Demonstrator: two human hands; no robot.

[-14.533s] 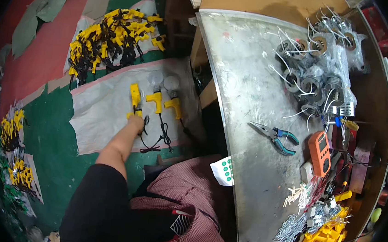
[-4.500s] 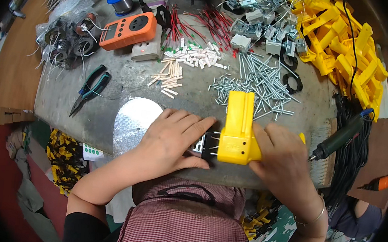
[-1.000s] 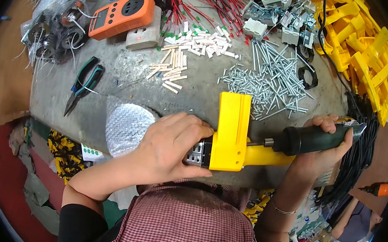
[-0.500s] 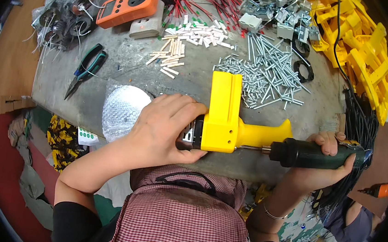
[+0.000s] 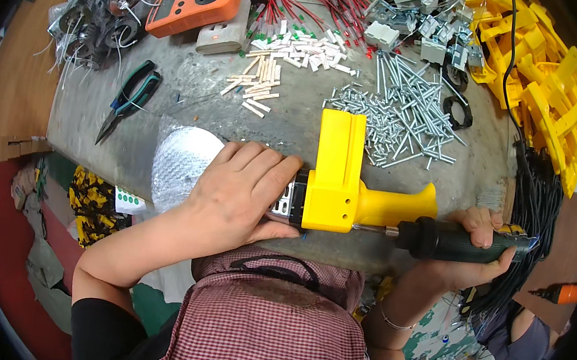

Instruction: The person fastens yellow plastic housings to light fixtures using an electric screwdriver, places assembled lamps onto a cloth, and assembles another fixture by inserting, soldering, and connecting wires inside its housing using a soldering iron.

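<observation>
The left hand clamped the yellow tool housing, handle pointing right along the bench edge; the right hand gripped a dark electric screwdriver, bit pointing left into it.

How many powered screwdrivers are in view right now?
2. A dark green one is in the right hand, its bit against the yellow housing. An orange one shows at the right edge. Others may be hidden.
</observation>
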